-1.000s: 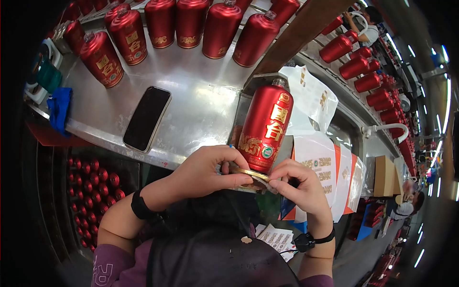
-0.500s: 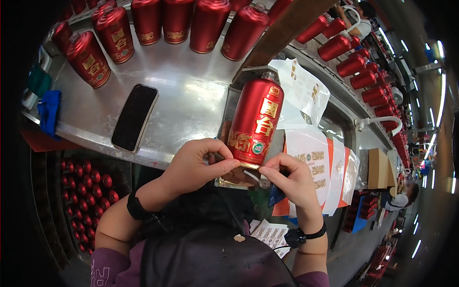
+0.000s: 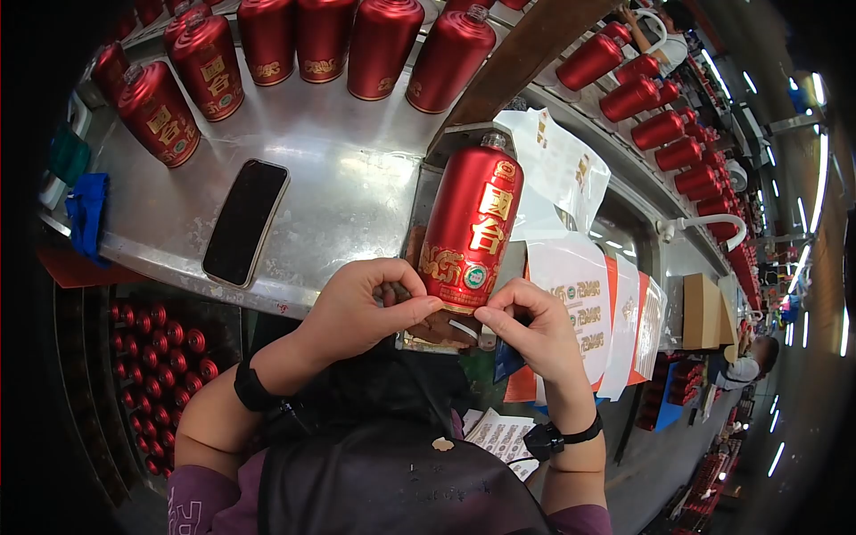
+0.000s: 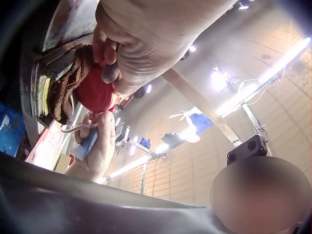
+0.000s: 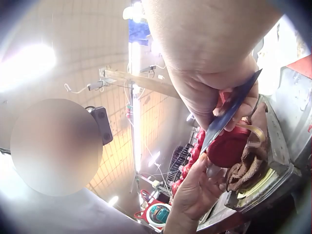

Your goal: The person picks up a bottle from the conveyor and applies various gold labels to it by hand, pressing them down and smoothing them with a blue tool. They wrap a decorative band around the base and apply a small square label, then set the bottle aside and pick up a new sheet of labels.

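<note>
The red bottle lies in a metal cradle at the steel counter's near edge, base toward the person. The left hand, fingers curled, pinches the base rim. The right hand pinches a pale strip and also holds a blue card. The strip seems to loop under the base, though the view is poor. An uneven pull could roll the smooth, matte cylinder and skew the thin, springy strip. The brown cloth pad beneath looks soft and napped.

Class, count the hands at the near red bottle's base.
2. The left hand pinches the red bottle at its base's left; the right hand, holding a blue card, at its right.
</note>
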The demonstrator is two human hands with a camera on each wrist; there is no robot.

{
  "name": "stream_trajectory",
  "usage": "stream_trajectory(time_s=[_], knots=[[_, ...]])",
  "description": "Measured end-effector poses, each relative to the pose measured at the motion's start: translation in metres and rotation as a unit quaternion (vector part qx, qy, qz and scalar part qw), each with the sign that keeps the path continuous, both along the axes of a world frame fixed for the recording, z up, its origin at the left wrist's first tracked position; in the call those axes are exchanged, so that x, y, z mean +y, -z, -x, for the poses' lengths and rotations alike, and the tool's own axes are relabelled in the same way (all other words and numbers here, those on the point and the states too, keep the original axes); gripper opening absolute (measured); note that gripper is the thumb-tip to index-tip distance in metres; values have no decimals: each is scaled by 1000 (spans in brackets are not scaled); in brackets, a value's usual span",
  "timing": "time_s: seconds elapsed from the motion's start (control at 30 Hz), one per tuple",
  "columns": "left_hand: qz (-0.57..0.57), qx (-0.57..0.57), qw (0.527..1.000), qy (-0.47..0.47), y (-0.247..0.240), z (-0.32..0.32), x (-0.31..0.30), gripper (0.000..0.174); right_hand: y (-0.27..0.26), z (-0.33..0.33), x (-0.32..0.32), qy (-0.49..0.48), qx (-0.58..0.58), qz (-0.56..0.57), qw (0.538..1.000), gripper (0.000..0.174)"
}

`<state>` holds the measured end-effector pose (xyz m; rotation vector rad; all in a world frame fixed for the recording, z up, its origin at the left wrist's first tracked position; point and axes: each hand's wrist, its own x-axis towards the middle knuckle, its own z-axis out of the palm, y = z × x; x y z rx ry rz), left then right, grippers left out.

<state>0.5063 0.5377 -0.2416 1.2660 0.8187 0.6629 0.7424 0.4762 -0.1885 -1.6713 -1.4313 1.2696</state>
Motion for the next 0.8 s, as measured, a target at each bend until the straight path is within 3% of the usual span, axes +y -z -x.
stream_trajectory(time_s=[0.63,0.73,0.8], knots=[[13,35,999,4,8,6,3,14,-2,3,2,5,-22,1,1000,18],[-52,95,994,-33,13,17,7,27,1,2,2,3,-35,-3,999,19],[-217,153,960,-88,18,22,8,57,-1,3,2,8,-31,15,999,19]])
